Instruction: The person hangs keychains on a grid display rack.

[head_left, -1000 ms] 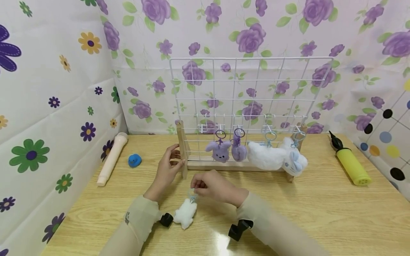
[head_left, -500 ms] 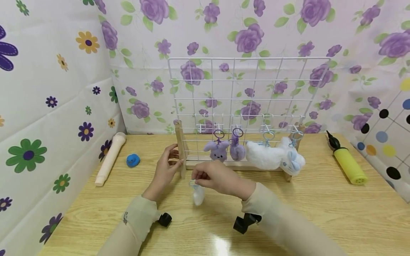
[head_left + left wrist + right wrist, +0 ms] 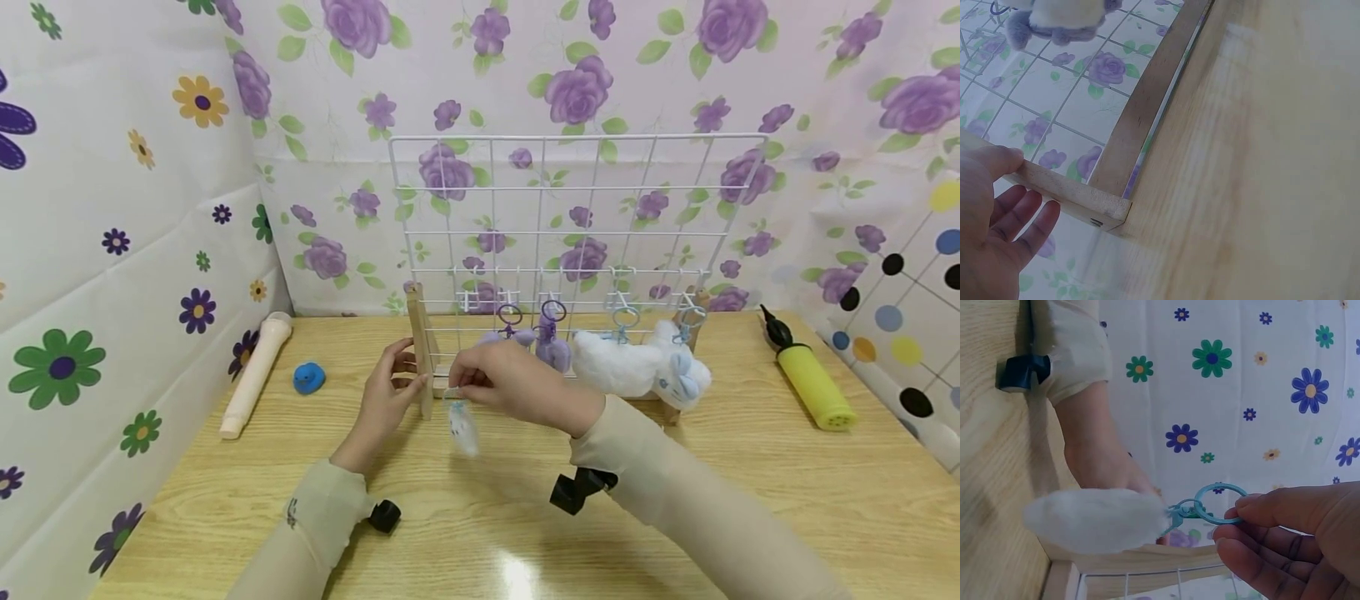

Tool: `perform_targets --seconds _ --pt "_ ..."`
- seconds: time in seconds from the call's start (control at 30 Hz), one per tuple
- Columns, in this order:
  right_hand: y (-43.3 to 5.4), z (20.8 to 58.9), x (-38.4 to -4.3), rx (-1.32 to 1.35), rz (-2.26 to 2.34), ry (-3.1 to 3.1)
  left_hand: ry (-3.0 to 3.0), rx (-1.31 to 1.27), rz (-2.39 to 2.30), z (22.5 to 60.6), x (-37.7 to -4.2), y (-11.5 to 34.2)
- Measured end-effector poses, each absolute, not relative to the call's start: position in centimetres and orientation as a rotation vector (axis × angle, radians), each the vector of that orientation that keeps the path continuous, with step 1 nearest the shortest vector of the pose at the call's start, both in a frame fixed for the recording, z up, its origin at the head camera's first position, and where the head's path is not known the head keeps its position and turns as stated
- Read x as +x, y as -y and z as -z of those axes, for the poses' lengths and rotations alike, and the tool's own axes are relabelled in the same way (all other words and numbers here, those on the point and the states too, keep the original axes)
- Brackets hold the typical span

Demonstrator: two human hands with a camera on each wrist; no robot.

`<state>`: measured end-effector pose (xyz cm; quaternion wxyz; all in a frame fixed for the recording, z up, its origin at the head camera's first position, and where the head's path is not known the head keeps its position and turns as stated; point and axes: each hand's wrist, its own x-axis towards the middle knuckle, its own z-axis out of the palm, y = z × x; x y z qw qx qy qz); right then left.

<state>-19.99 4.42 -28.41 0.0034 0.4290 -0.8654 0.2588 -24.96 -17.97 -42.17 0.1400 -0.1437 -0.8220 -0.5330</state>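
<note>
My right hand point(image 3: 517, 379) pinches the pale blue ring point(image 3: 1222, 485) of a small white plush keychain point(image 3: 464, 429) between thumb and fingers. The plush dangles in the air in front of a white wire grid rack point(image 3: 540, 188). At the rack's left end, my left hand point(image 3: 382, 396) grips the wooden post point(image 3: 1079, 194), thumb on one side and fingers on the other. Hooks on the grid carry a purple plush keychain point(image 3: 507, 336), partly hidden behind my right hand, another purple one point(image 3: 553, 354), a long white plush point(image 3: 611, 364) and a white plush with blue ears point(image 3: 682, 371).
A blue rubber duck point(image 3: 308, 377) and a cream stick-shaped object point(image 3: 257, 375) lie left of the rack on the wooden table point(image 3: 480, 533). To the right lies a yellow hand pump point(image 3: 813, 383) with a black nozzle. An unused white hook point(image 3: 468, 302) sits at the grid's left.
My right hand has lifted the white plush keychain off the table and carried it up and forward toward the rack. My left hand has stayed on the post.
</note>
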Motion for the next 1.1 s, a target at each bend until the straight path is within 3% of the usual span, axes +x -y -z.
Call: perform_targets --seconds 1.1 --pt "-4.5 24.6 -24.3 0.971 -0.8 2.669 2.379 -0.396 1.566 42.1 -25.0 18.0"
